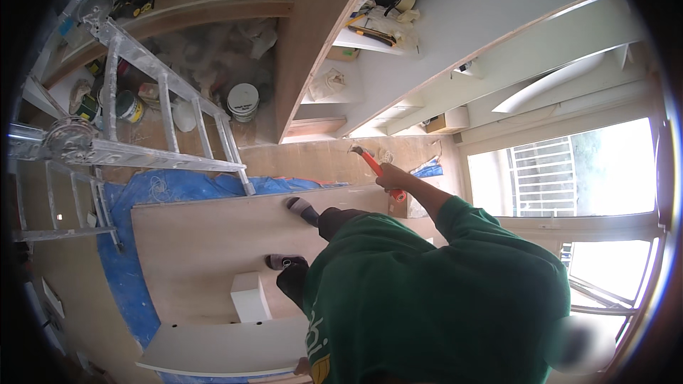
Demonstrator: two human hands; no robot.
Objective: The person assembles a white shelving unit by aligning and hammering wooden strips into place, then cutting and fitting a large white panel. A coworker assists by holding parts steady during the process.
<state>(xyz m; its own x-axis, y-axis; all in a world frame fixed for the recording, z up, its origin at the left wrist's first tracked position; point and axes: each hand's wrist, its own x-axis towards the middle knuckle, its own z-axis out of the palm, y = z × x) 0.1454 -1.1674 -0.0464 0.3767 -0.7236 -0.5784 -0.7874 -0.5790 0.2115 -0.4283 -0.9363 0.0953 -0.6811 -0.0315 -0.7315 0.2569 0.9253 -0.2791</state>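
My right hand (390, 177) is closed round the red handle of a hammer (369, 160). The hammer's head points away from my body, above the floor beside the shelving. Only a small part of my left hand (302, 367) shows, at the lower edge beside my green shirt. It is closed on the end of a long white board (228, 346); most of its fingers are hidden. Close to that board a white block-shaped piece (250, 297) rests on the light wooden sheet (192, 242) under my feet.
A metal stepladder (167, 110) stands at the left on blue sheeting (124, 270). Ahead are a white bucket (243, 102), smaller tins (130, 107) and white shelving (455, 50) with a utility knife (373, 35). A cardboard box (407, 205) stands under my right arm, with a window (562, 171) at the right.
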